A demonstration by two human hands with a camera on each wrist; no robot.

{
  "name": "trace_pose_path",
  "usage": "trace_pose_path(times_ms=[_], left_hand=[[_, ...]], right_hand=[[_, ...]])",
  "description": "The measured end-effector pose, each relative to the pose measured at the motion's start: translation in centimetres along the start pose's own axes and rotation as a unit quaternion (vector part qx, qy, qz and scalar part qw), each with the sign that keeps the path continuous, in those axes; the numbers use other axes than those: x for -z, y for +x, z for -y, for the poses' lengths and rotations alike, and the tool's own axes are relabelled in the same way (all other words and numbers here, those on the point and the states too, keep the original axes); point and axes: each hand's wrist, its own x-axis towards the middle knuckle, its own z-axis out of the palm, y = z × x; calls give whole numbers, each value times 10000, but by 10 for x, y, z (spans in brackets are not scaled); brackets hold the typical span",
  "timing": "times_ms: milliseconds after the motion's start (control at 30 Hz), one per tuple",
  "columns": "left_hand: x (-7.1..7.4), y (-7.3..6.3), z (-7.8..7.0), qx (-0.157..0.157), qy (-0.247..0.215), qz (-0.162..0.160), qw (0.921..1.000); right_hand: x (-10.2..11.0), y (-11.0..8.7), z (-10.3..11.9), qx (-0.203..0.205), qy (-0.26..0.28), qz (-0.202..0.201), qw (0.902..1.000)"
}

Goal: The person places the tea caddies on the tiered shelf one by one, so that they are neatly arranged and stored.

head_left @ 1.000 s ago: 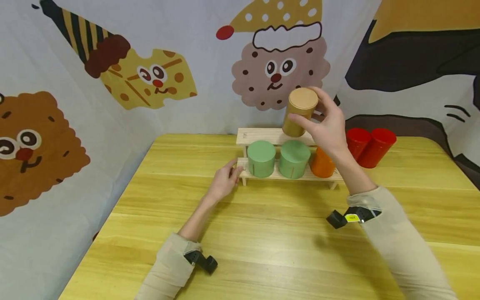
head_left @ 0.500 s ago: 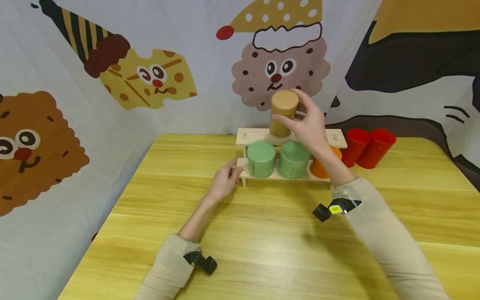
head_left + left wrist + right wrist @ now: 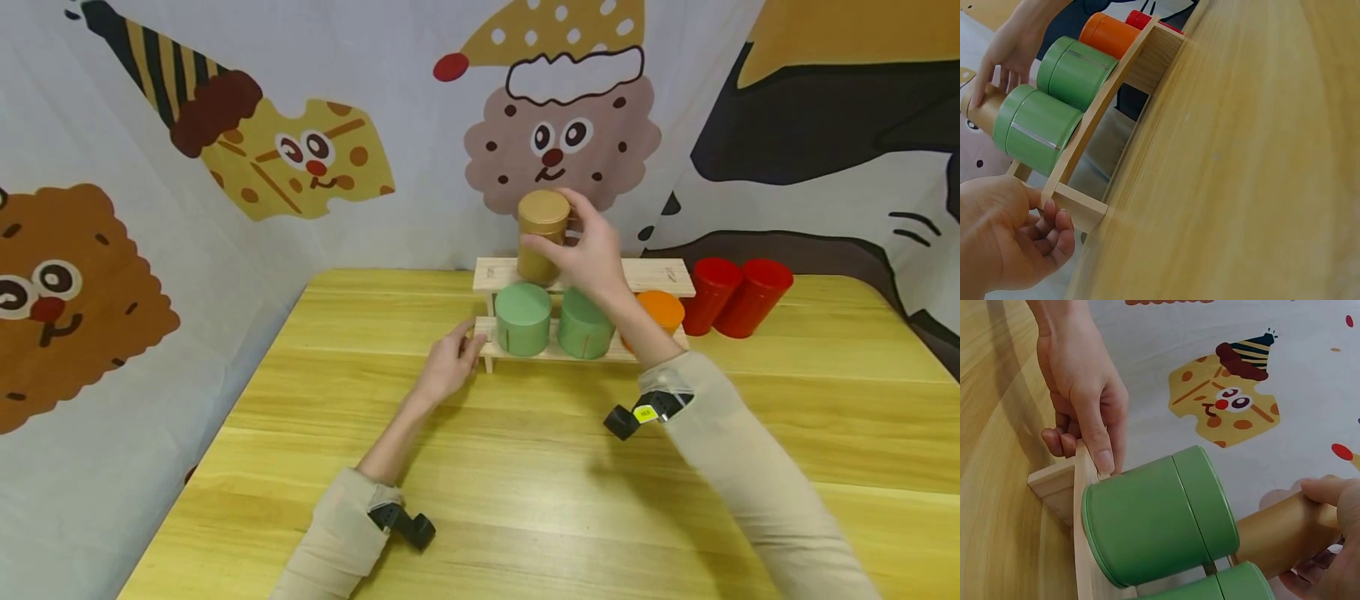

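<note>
My right hand (image 3: 588, 254) grips an upright gold canister (image 3: 542, 221) with its thumb in front and fingers behind. The canister is at the upper tier of a two-step wooden rack (image 3: 652, 275), left of its middle; whether its base touches the board I cannot tell. At the rack's left end, my left hand (image 3: 447, 364) pinches the lower board, thumb on top, as the right wrist view shows. Two green canisters (image 3: 522, 321) and an orange canister (image 3: 662, 308) stand on that lower tier. My right forearm partly covers the orange one, and the gold canister's lower part is hidden in the left wrist view.
Two red canisters (image 3: 756, 298) stand side by side on the table, just right of the rack. The wooden table (image 3: 480, 483) stretches in front. Close behind the rack hangs a cartoon-printed cloth (image 3: 420, 225).
The gold canister has moved left along the upper tier in my right hand and come down slightly. My left hand has stayed on the rack's end.
</note>
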Motion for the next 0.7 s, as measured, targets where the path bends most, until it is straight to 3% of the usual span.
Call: trace_pose_path(times_ms=[700], left_hand=[[-1, 0, 0, -53, 31, 2, 10000]], right_hand=[[-26, 5, -3, -83, -12, 246, 9997]])
